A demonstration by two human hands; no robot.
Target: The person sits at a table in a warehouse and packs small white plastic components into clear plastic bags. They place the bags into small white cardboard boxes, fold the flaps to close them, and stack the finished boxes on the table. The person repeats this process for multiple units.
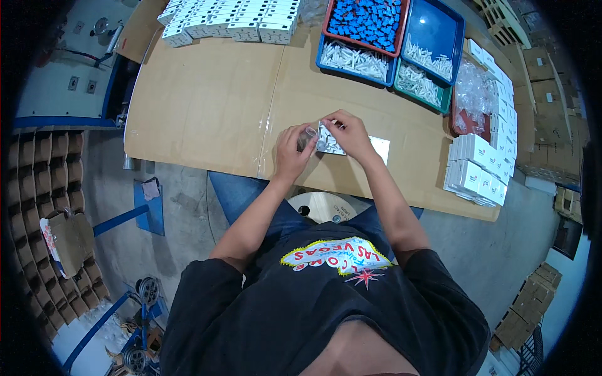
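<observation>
Hands sat close near the front edge of the cardboard sheet (207,106): left hand (292,149) curled around a clear container (307,136), right hand (348,133) with fingers nearly pinched at an open white box (327,145); any part gripped, cannot tell. Step looked like packing the box; next move called for a steady left hold and precise right fingertips. Farther: green tray (447,99), red tray (402,31), stacked white boxes (232,22).

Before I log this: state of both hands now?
Left hand: closed around a clear rounded object.
Right hand: bent over a white box; grip unclear.
</observation>
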